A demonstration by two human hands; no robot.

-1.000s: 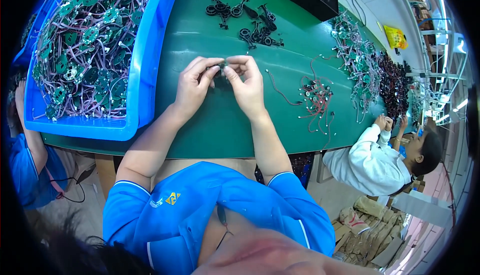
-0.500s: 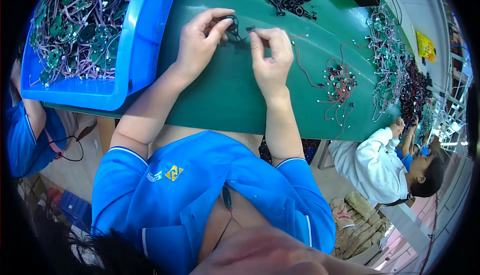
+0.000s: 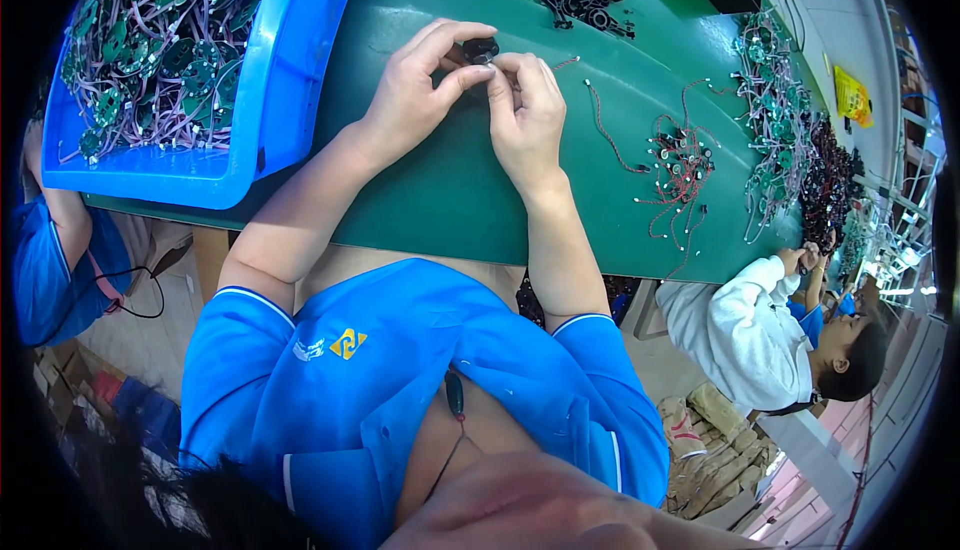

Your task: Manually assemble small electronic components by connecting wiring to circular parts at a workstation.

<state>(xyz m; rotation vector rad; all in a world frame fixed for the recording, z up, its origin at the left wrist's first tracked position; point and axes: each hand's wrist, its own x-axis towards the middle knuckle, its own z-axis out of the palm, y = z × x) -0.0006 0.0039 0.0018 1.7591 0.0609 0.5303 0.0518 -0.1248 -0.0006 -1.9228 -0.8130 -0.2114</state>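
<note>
My left hand [image 3: 418, 85] is closed round a black plastic part [image 3: 480, 48] with a rounded end, held above the green table. Close against it, my right hand [image 3: 527, 115] pinches a small piece at the part's near side; the fingertips hide most of it. A short red-and-black twisted wire [image 3: 566, 63] with a white tip shows just beyond my right fingers, seemingly running from the pinched piece. Another twisted wire [image 3: 598, 115] lies on the table to the right of that hand.
A blue bin [image 3: 240, 140] of green circuit boards with wires stands at left. Black plastic parts [image 3: 590, 0] lie at the far side. A pile of red-and-black wires [image 3: 680, 165] and more wired boards [image 3: 775, 120] lie right on the green table [image 3: 440, 200]. A person in a light sweatshirt [image 3: 745, 335] sits at right.
My right hand has moved left to meet my left hand, bringing the small piece against the black part. The black part has turned, and the wire's white tip has shifted left.
</note>
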